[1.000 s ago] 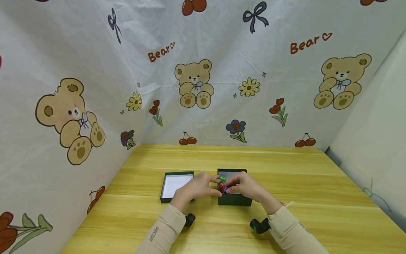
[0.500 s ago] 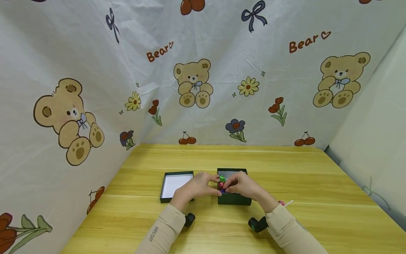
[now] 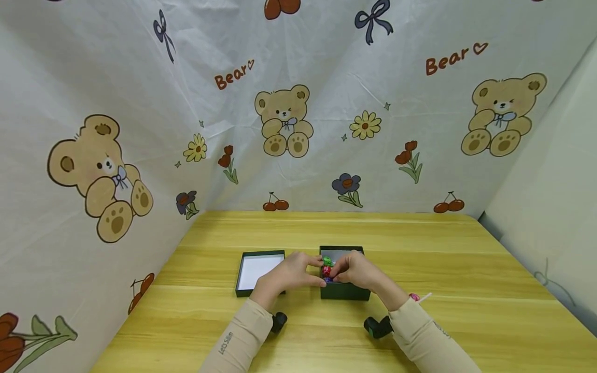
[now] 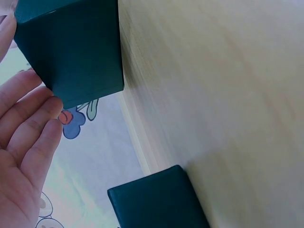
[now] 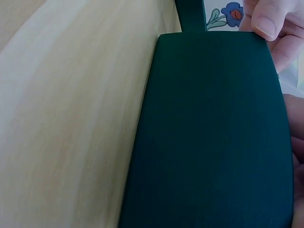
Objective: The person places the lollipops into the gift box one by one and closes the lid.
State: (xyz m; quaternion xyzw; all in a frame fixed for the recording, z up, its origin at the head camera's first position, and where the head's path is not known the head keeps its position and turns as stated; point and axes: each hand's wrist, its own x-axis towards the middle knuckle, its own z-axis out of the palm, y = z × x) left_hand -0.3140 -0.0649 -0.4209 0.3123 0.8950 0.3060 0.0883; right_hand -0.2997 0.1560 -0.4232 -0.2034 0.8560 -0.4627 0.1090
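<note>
A dark green open box [image 3: 344, 292] stands mid-table with green, red and blue wrapped sweets [image 3: 327, 269] inside. My left hand [image 3: 308, 272] holds the box's left wall, thumb at the far corner and fingers [image 4: 28, 123] against the side of the box [image 4: 71, 52]. My right hand [image 3: 342, 270] is curled over the box opening, its fingertips pinching at the red sweet. In the right wrist view the box wall [image 5: 209, 133] fills the frame, with a thumb [image 5: 266, 19] at its top edge. Most of the box's inside is hidden by the hands.
The box's lid [image 3: 259, 271] lies upside down, white inside, just left of my left hand; its edge [image 4: 156, 202] shows in the left wrist view. A pink lollipop [image 3: 416, 298] lies on the yellow wooden table [image 3: 420, 248] by my right forearm. Printed bear cloth walls stand behind and left.
My right hand has shifted slightly left and further over the sweets. The left hand, box and lid have stayed in place.
</note>
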